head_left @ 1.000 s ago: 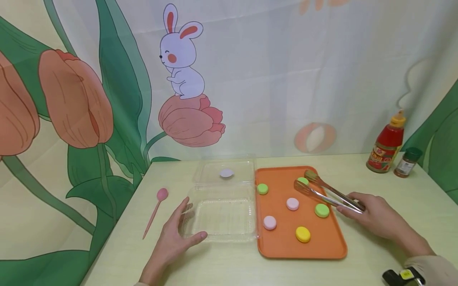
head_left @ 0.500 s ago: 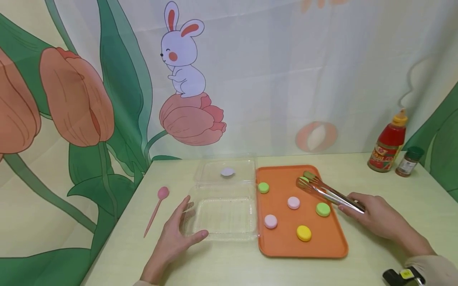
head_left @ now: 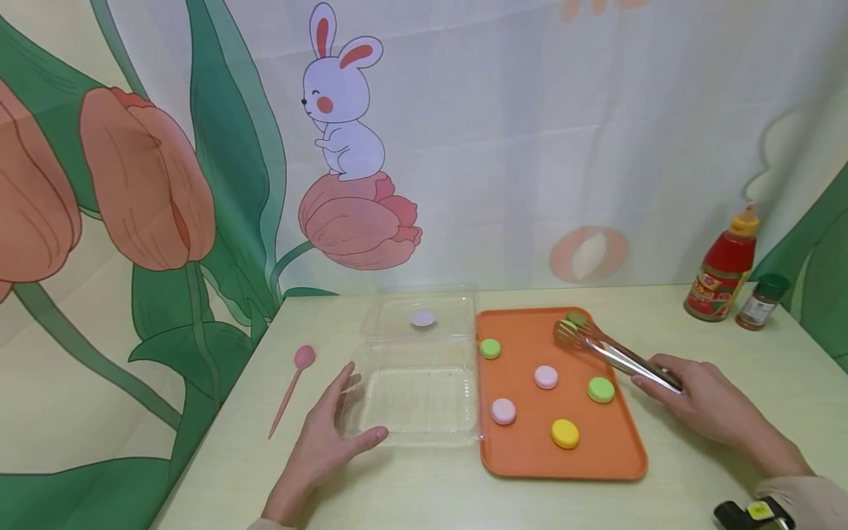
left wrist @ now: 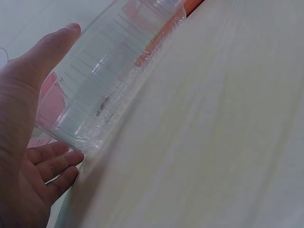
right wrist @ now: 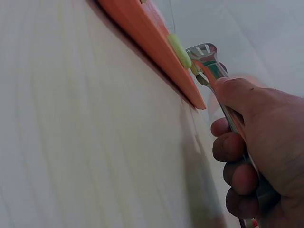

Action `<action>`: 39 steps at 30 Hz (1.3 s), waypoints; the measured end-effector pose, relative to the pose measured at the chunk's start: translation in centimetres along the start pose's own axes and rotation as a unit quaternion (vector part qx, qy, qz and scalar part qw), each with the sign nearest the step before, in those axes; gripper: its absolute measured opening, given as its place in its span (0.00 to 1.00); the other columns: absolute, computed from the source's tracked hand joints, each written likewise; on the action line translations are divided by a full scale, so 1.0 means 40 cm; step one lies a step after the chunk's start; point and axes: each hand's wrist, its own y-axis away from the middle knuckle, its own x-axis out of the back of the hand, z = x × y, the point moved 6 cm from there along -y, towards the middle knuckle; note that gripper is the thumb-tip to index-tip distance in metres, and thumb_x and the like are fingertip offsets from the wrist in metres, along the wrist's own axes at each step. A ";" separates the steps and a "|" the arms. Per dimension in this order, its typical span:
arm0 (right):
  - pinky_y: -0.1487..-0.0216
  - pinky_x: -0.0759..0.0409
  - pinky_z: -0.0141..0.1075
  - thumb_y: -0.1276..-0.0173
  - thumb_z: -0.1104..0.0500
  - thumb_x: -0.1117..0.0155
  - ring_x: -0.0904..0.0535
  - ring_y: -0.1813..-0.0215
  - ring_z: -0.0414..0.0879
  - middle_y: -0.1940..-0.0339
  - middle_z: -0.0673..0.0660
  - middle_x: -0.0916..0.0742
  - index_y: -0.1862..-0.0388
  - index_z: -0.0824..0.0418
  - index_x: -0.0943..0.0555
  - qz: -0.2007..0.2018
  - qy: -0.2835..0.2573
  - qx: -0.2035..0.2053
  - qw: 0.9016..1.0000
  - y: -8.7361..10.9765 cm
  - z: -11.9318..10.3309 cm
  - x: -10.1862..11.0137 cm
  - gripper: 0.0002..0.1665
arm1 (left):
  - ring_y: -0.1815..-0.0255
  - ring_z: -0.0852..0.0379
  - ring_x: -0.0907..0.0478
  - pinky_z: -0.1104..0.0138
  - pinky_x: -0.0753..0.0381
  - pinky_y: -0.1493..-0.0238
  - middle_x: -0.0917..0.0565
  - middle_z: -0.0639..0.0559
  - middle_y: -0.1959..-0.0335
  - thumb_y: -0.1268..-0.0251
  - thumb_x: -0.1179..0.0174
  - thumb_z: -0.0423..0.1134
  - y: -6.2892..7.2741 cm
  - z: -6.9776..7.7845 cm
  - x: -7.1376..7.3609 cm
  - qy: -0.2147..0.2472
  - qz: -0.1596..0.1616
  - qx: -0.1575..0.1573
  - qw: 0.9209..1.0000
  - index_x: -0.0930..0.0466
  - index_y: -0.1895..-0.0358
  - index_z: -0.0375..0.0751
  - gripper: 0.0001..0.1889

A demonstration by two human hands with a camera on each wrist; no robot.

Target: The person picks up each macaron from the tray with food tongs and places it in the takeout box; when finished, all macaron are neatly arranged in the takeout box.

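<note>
My right hand (head_left: 705, 401) grips metal tongs (head_left: 628, 363) over the right edge of an orange tray (head_left: 523, 460). The tongs' tips stand on either side of a green macaron (head_left: 569, 324) at the tray's back, partly covering it. Fingers and thumb wrap the tongs' handle in the right wrist view. My left hand (head_left: 324, 442) is at the left side of a clear plastic clamshell box (head_left: 414, 401), thumb apart from the fingers. In the left wrist view its fingertips (left wrist: 73, 156) are by the box's lower corner; contact is hard to tell. The box's lid (head_left: 391, 320) lies folded back.
Other macarons on the tray are green (head_left: 601, 390), pink (head_left: 546, 377) and yellow (head_left: 565, 433). A pink spoon (head_left: 291, 386) lies left of the box. A red sauce bottle (head_left: 721, 272) and a small spice jar (head_left: 762, 303) stand back right. A printed curtain (head_left: 490, 147) hangs behind.
The tongs' tips have drawn closer together around the green macaron at the tray's back. The left hand holds its place beside the box. The head view has shifted slightly.
</note>
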 end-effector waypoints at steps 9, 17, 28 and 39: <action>0.72 0.37 0.35 0.14 0.38 0.36 0.30 0.69 0.44 0.73 0.49 0.25 0.49 0.53 0.16 0.014 -0.004 0.006 1.000 0.000 -0.021 0.019 0.21 | 0.16 0.43 0.28 0.41 0.34 0.14 0.27 0.48 0.15 0.43 0.13 0.54 0.000 -0.004 -0.003 0.002 -0.002 0.011 1.000 0.46 0.08 0.56 0.63; 0.76 0.35 0.33 0.14 0.40 0.35 0.30 0.75 0.42 0.76 0.47 0.24 0.55 0.52 0.17 0.043 0.004 0.056 0.998 -0.012 -0.107 0.060 0.18 | 0.16 0.42 0.28 0.41 0.34 0.14 0.27 0.47 0.16 0.45 0.13 0.54 -0.001 -0.004 -0.004 -0.002 0.000 0.012 1.000 0.46 0.08 0.55 0.64; 0.73 0.32 0.33 0.15 0.40 0.33 0.26 0.72 0.42 0.74 0.46 0.22 0.52 0.52 0.16 0.028 -0.020 0.110 0.993 -0.059 -0.245 0.064 0.17 | 0.16 0.42 0.28 0.42 0.34 0.14 0.28 0.47 0.15 0.43 0.13 0.54 -0.005 -0.005 0.000 0.000 -0.004 0.008 1.000 0.47 0.08 0.55 0.64; 0.72 0.32 0.33 0.15 0.42 0.32 0.30 0.76 0.39 0.76 0.45 0.25 0.59 0.50 0.20 -0.002 -0.047 0.177 0.983 -0.102 -0.412 0.016 0.16 | 0.15 0.44 0.29 0.45 0.34 0.13 0.28 0.48 0.15 0.44 0.12 0.54 -0.002 -0.002 0.001 0.001 -0.006 0.011 1.000 0.47 0.08 0.56 0.65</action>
